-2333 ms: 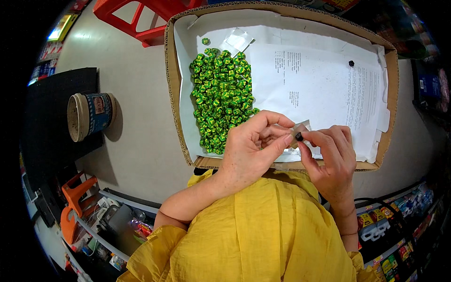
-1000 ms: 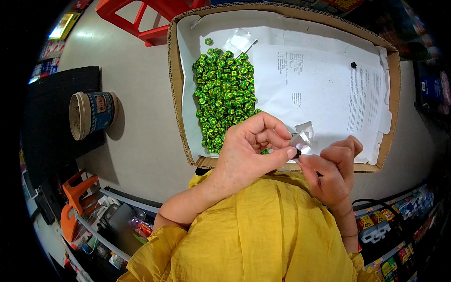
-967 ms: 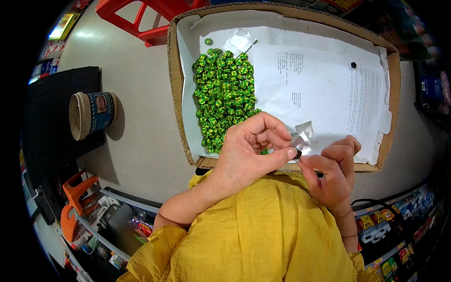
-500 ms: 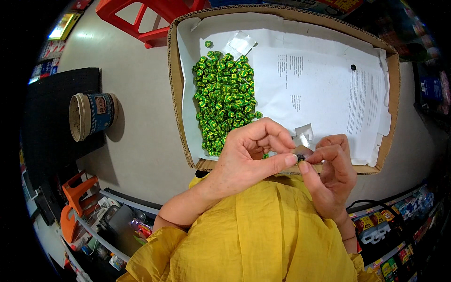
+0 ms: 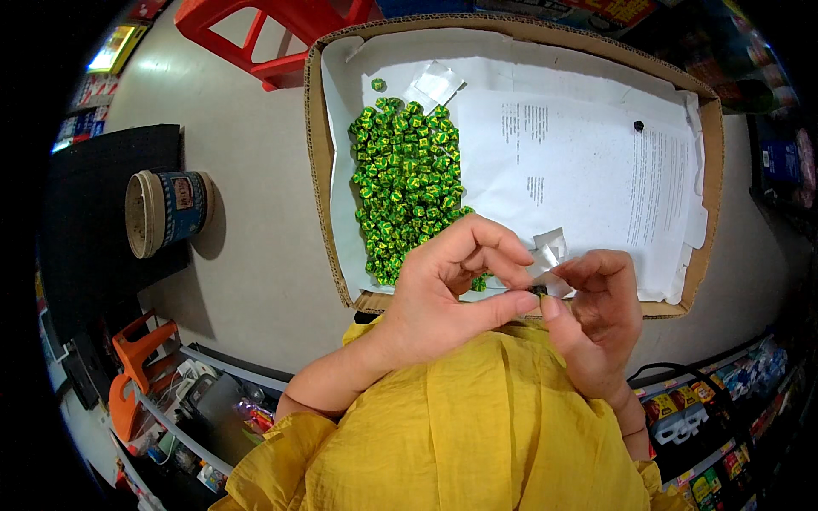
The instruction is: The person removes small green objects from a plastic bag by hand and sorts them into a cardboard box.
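Between the fingertips of both hands is a small dark lump (image 5: 538,290). My left hand (image 5: 443,285) pinches it from the left with thumb and forefinger. From the other side my right hand (image 5: 601,311) closes its thumb and fingers on it. A shiny silver foil piece (image 5: 550,247) shows just beyond the fingertips; whether the fingers hold it too is unclear. Past my left hand lies a large heap of small faceted green-and-yellow pieces (image 5: 405,170). One such piece (image 5: 378,85) sits apart above the heap. A small black piece (image 5: 638,126) rests farther right.
A shallow cardboard tray (image 5: 317,162) lined with printed white paper (image 5: 579,153) holds the pieces. Another silver foil stack (image 5: 437,83) lies by the heap. Left stand a bucket (image 5: 183,207) and a red plastic stool (image 5: 247,51). Goods-filled shelves (image 5: 707,409) are at lower right.
My right fingers have shifted slightly over the foil and lump, and the foil between the hands has changed its angle. The heap looks the same.
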The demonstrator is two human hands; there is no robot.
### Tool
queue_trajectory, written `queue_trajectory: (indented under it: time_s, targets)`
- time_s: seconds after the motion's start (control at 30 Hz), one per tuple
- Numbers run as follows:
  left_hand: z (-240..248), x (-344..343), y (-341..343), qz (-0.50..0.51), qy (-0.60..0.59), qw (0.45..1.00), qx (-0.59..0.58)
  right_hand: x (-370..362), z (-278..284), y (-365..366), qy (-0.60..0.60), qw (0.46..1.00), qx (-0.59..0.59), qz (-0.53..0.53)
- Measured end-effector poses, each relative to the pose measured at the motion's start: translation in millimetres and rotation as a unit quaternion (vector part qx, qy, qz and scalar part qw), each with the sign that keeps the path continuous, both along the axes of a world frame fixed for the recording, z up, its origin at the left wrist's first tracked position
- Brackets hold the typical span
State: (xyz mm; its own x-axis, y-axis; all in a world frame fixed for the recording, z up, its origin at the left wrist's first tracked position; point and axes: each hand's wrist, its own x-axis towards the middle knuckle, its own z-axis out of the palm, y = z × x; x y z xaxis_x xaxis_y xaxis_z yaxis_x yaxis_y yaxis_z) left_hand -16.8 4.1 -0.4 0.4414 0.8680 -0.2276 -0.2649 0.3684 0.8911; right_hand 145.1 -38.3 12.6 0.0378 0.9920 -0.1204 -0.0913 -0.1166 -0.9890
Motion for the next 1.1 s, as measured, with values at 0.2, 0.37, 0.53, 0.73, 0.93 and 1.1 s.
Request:
queue_trajectory:
  time_s: [0.2,0.37,0.53,0.73,0.93,1.1]
  targets:
    - [5,-3,0,0.019,0.026,0.999,0.043,6,12,13,0.055,0.991,-0.105,0.057]
    - [11,-1,0,0.021,0.033,0.999,0.027,9,7,19,0.056,0.992,-0.087,0.077]
    - [12,-2,-2,0.007,0.039,0.999,0.012,13,4,27,-0.008,0.994,-0.018,0.107]
    - [16,-3,1,-0.001,0.023,0.995,-0.094,18,10,27,-0.282,0.931,0.186,0.14]
    - [15,-5,4,-0.03,-0.027,0.982,-0.186,22,19,25,-0.447,0.811,0.349,0.148]
    - [16,-6,3,-0.019,-0.04,0.981,-0.19,20,17,27,-0.457,0.797,0.37,0.14]
